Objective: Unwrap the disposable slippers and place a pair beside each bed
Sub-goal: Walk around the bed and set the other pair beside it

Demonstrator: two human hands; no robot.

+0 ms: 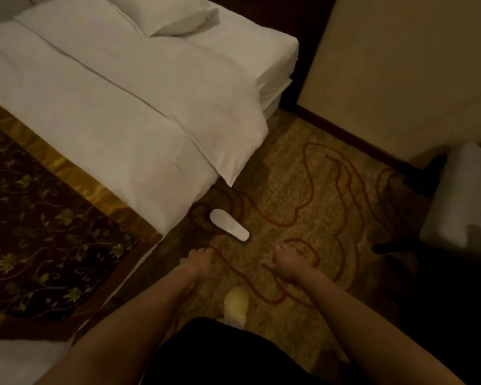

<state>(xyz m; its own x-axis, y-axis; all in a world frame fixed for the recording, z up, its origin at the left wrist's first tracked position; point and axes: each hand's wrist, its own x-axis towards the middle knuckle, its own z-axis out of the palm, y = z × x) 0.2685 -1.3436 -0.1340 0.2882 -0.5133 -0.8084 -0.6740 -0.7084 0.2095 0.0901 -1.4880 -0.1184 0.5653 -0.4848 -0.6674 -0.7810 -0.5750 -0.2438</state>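
Note:
A flat white disposable slipper (229,224) lies on the patterned carpet close to the side of the bed (128,107), which has white linen. My left hand (200,259) hangs just below and left of the slipper with its fingers pointing down, apart from it and holding nothing that I can see. My right hand (288,263) is to the right of the slipper, fingers spread and relaxed, empty. I see only one slipper on the floor.
A dark floral bed runner with a gold border (39,218) crosses the bed at left. A pillow (167,18) lies at the bed's head. A beige wall (400,65) and a white object (464,195) stand at right. My foot in a pale shoe (236,302) is on the carpet.

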